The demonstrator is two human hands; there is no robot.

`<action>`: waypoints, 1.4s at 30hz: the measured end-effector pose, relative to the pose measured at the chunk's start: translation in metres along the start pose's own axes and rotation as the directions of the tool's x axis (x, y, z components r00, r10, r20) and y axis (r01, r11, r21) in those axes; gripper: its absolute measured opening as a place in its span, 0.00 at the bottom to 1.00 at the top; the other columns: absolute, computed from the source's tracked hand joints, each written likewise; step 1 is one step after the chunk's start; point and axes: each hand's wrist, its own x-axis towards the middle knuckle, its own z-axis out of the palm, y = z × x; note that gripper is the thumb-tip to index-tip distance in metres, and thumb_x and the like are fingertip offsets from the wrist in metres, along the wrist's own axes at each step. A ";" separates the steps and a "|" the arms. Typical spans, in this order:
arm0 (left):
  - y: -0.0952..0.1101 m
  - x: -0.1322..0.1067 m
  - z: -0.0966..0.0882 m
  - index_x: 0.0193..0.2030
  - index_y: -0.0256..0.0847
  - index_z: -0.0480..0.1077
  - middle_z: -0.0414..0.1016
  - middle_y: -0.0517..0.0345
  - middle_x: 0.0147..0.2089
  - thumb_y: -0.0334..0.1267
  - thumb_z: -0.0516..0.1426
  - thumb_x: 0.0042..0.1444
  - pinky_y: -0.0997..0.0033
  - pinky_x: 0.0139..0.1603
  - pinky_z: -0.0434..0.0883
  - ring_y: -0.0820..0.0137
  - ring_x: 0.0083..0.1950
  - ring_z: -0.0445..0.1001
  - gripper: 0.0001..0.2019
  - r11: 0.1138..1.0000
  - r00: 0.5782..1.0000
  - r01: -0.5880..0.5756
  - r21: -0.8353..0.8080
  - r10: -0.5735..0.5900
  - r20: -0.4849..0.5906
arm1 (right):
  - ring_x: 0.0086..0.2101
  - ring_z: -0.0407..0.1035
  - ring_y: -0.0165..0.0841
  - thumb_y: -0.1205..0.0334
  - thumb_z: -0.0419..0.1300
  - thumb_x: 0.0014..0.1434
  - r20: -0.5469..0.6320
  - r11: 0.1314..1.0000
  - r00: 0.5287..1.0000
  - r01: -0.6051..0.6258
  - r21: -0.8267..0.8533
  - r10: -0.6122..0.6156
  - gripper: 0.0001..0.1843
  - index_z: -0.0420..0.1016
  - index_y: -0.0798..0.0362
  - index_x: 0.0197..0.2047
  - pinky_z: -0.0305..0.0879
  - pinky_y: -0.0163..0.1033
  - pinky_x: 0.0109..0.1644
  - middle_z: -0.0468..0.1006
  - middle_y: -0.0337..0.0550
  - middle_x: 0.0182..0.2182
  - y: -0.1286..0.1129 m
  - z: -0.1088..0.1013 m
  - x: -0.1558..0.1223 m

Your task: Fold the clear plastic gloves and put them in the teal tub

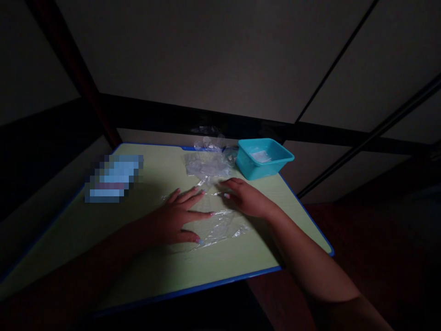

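A clear plastic bag (pixel 222 225) lies flat on the pale green table (pixel 103 230) in the middle of the view. My left hand (pixel 177 216) rests flat on the bag's left part, fingers spread and pointing right. My right hand (pixel 246 197) lies on the bag's far right edge, its fingers bent down against the plastic. Whether the right fingers pinch the film is not clear in the dim light.
A heap of more clear plastic bags (pixel 206 163) sits at the table's far edge. Beside it on the right stands a teal tub (pixel 263 158) with something pale inside. A blurred bluish object (pixel 113 178) lies at the far left. The table has a blue rim.
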 end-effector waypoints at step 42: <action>-0.001 0.002 0.005 0.70 0.53 0.50 0.36 0.46 0.74 0.68 0.58 0.44 0.38 0.67 0.42 0.44 0.73 0.36 0.48 0.998 0.998 0.057 -0.038 -0.056 0.022 | 0.29 0.61 0.27 0.70 0.64 0.52 0.311 0.928 0.946 -0.030 0.371 -0.094 0.09 0.65 0.55 0.30 0.57 0.31 0.34 0.68 0.34 0.27 -0.011 -0.011 -0.002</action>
